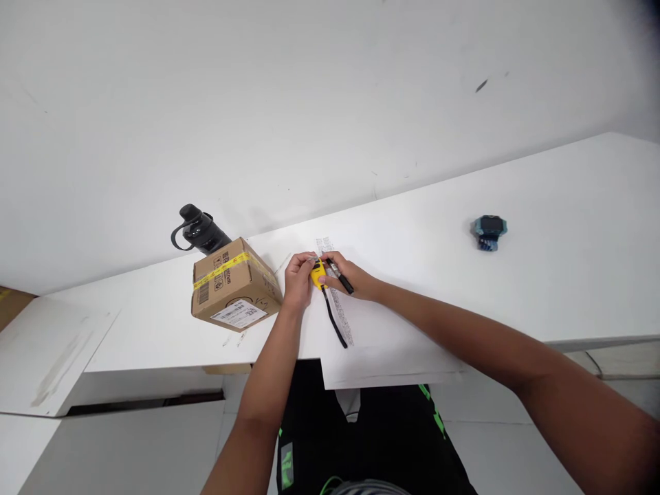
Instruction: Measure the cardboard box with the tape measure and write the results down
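Note:
A small yellow tape measure point(319, 275) with a black wrist strap point(335, 320) lies between my hands, low over a white sheet point(402, 354). My left hand point(298, 278) has its fingers closed at the tape measure's upper left end. My right hand point(353, 276) grips a black marker point(341, 276), and its thumb touches the yellow case. Beneath the hands runs a narrow band of dense dark print point(342, 316), partly covered by them. My fingertips hide part of the tape measure's front end.
Left of my hands, a taped cardboard box point(234, 285) stands on the white table point(155, 337). Behind it is a black water bottle point(200, 230). A teal-cased wristwatch point(489, 230) lies at the right. The wall point(309, 103) borders the table's far edge.

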Available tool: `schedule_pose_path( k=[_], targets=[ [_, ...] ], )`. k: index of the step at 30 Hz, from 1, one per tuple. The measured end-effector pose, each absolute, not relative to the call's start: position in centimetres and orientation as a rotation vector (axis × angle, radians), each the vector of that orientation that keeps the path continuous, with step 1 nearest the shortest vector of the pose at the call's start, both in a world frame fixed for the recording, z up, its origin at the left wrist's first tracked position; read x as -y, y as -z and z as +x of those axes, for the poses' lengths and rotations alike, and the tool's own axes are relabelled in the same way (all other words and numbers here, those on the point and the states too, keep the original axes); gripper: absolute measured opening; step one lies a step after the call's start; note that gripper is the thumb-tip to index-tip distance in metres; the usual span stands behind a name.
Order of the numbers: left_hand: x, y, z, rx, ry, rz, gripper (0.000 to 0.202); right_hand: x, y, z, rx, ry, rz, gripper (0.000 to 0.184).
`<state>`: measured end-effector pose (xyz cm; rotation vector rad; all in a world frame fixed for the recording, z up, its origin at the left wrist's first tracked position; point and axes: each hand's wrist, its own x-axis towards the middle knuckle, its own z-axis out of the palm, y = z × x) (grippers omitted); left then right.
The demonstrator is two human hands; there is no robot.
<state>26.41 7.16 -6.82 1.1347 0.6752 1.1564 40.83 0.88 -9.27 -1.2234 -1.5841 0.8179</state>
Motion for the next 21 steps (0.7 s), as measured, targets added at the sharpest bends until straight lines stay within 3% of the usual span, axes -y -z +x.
schedule_pose_path(
  k=[6, 10, 14, 17, 21],
  targets=[
    [-6.5, 6.7, 25.2, -0.735, -1.093, 1.440, 0.020, -1.1, 9.4, 40.2, 1.608, -0.727, -1.245, 0.061],
    [-4.4, 5.7, 24.5, -0.819, -1.197, 1.685, 0.019, -0.3, 9.8, 39.6, 1.537, -0.621, -1.193, 0.047],
    [0.1, 3.4, 22.9, -0.807, -1.376, 1.617, 0.017, 0.4, 9.8, 39.6, 1.506, -0.447, -1.520, 0.041],
    [4.9, 1.2, 20.0, -0.729, -1.392, 1.414, 0.019, 0.2, 8.5, 39.2, 1.676, -0.330, -1.735, 0.042],
    [10.4, -1.6, 14.8, -0.536, -1.419, 1.392, 0.021, 0.8, 4.3, 37.1, 1.823, -0.413, -1.868, 0.054]
  ],
)
